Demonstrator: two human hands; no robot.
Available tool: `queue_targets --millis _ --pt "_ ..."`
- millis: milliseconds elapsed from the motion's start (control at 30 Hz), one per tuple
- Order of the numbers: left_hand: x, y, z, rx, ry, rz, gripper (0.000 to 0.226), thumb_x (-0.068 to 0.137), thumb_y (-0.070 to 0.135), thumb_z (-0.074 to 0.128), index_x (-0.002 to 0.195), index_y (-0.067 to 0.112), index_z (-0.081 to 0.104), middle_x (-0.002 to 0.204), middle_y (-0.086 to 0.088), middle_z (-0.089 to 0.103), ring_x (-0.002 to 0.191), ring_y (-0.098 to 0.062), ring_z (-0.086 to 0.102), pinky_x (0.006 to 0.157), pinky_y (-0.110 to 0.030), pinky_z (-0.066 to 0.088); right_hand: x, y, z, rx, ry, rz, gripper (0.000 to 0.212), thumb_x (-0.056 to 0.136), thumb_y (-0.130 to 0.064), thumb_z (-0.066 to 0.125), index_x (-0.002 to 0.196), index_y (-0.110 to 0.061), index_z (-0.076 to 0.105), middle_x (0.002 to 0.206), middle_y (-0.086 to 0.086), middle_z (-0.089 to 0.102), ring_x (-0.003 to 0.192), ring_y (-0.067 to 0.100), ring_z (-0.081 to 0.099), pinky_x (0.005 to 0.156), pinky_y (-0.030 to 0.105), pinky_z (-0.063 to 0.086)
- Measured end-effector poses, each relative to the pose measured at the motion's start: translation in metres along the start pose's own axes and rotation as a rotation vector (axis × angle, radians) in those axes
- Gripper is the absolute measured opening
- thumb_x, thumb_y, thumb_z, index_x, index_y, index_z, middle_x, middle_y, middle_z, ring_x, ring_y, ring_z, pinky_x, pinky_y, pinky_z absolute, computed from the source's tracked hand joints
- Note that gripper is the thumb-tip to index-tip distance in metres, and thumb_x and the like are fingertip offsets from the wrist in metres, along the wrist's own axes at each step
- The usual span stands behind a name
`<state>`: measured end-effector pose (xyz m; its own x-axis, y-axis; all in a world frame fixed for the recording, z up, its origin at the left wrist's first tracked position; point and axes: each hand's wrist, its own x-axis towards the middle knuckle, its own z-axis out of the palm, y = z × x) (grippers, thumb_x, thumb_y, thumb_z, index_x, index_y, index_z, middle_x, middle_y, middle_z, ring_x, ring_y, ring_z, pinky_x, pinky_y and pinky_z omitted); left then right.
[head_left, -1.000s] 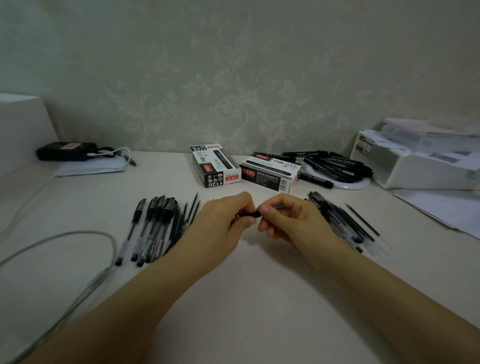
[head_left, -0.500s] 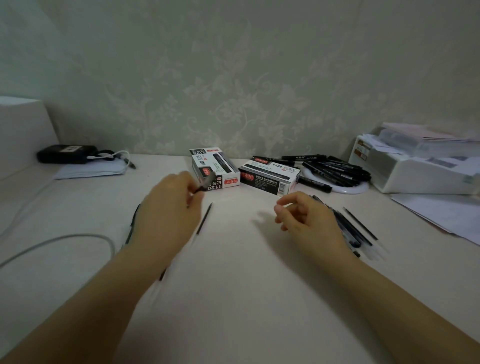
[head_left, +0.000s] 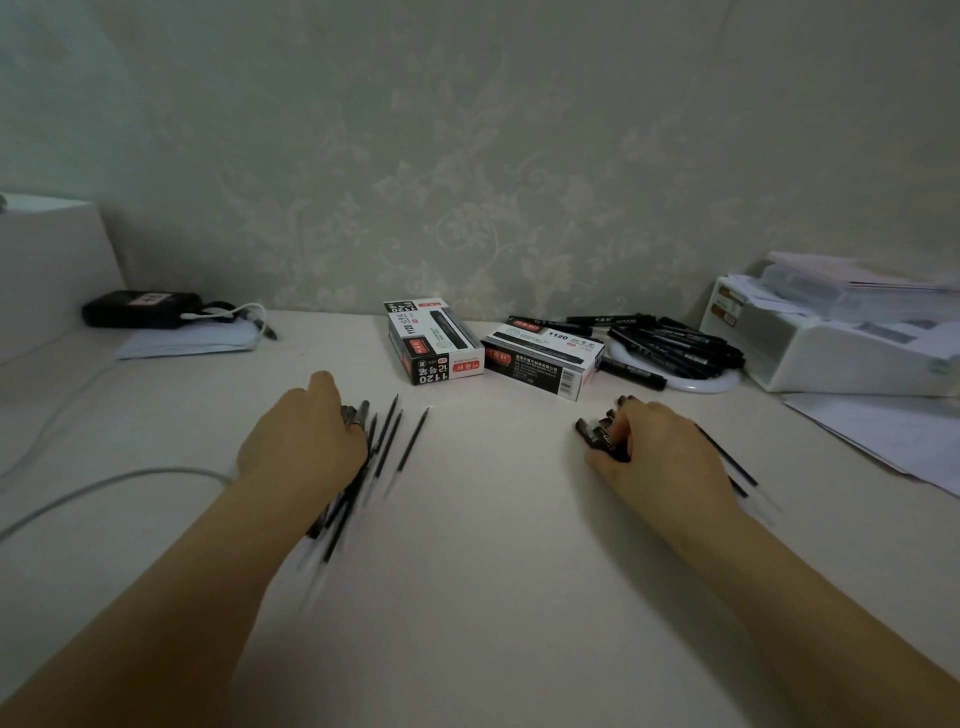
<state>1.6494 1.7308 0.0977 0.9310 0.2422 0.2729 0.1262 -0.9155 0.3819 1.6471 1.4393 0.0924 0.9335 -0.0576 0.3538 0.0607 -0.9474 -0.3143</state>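
head view: left hand covers thin black plastic pens, grip hidden; right hand pinches another black pen, ready to lift.

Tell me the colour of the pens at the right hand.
Black pens, best seen in the head view.

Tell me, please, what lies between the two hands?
Head view: thin black refills lie beside the left hand; otherwise bare table up to the right hand.

I am seeing a smooth, matt, off-white tabletop. The gel pens are showing black and clear plastic. The marker boxes are looking like glossy printed cardboard. The wallpaper is showing a matt, embossed floral texture.
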Motion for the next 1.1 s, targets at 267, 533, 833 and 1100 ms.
queue_targets --millis 267,533,833,1100 --pt "-0.007 0.016 0.0 -0.072 0.085 0.091 0.023 0.09 0.027 0.059 0.102 0.012 0.048 0.091 -0.005 0.052 0.08 -0.027 0.055 0.069 -0.038 0.048 0.0 -0.005 -0.004 -0.078 -0.015 -0.04 0.016 0.092 -0.032 0.062 0.092 -0.017 0.056 0.092 0.0 0.058 0.084 0.02 0.055 0.074 0.036 0.049" --pt "-0.038 0.058 0.016 -0.226 -0.06 0.454 0.009 0.089 0.035 0.06 0.091 0.031 0.052 0.074 0.011 0.05 0.067 -0.003 0.048 0.057 -0.018 0.03 0.003 -0.005 0.004 -0.13 -0.056 -0.032 0.021 0.094 -0.036 0.057 0.085 -0.017 0.06 0.084 -0.001 0.058 0.076 0.018 0.053 0.066 0.032 0.046" --pt "-0.044 0.065 0.025 -0.589 -0.225 0.336 0.008 0.088 0.038 0.063 0.086 0.03 0.061 0.076 0.009 0.061 0.06 0.001 0.055 0.058 -0.012 0.046 0.003 -0.021 0.006 0.694 -0.071 0.056 0.02 0.091 -0.039 0.066 0.08 -0.022 0.068 0.06 -0.004 0.066 0.048 0.003 0.055 0.048 0.018 0.046" --pt "-0.046 0.067 0.026 -0.632 -0.318 0.375 0.016 0.092 0.042 0.057 0.102 0.03 0.061 0.083 0.011 0.068 0.073 -0.002 0.064 0.073 -0.031 0.057 -0.007 -0.036 0.018 1.109 -0.451 0.1 0.036 0.095 -0.019 0.059 0.062 -0.025 0.071 0.063 0.001 0.069 0.063 0.013 0.067 0.058 0.02 0.052"
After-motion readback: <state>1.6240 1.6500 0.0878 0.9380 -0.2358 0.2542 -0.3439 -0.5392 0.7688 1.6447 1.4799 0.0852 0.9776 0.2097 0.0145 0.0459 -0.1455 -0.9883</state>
